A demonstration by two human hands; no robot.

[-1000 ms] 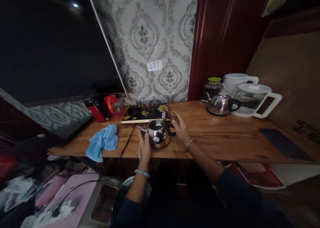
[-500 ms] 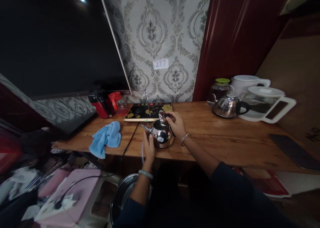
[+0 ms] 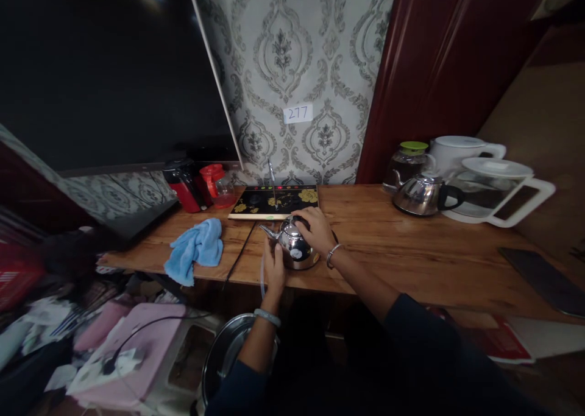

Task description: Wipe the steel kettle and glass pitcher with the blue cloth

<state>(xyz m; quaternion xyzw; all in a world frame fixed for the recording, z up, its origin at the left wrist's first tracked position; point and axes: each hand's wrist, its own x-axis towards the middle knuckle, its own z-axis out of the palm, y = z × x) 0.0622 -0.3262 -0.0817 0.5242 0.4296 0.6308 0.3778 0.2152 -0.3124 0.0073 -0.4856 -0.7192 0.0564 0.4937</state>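
A shiny steel kettle (image 3: 297,248) stands near the front edge of the wooden table, its spout pointing left. My left hand (image 3: 275,270) is closed against the kettle's left side below the spout, with part of its fingers hidden. From above, my right hand (image 3: 316,228) grips the kettle lid (image 3: 289,226), which sits over the opening. The lid's knob is hidden under my fingers. Just behind the kettle lies a black tea stove (image 3: 256,204) with gold flowers and a thin metal tap (image 3: 273,181).
A blue cloth (image 3: 198,248) lies to the left, before a red-and-black jug (image 3: 185,187) and a red-lidded glass jug (image 3: 223,195). At right stand a second steel kettle (image 3: 417,198), clear jugs and a dark flat slab (image 3: 542,276). Below is a metal basin (image 3: 214,358).
My right hand has brought the lid down from a tilted position above the kettle onto its opening. My left hand has stayed at the kettle's side. The view has shifted slightly.
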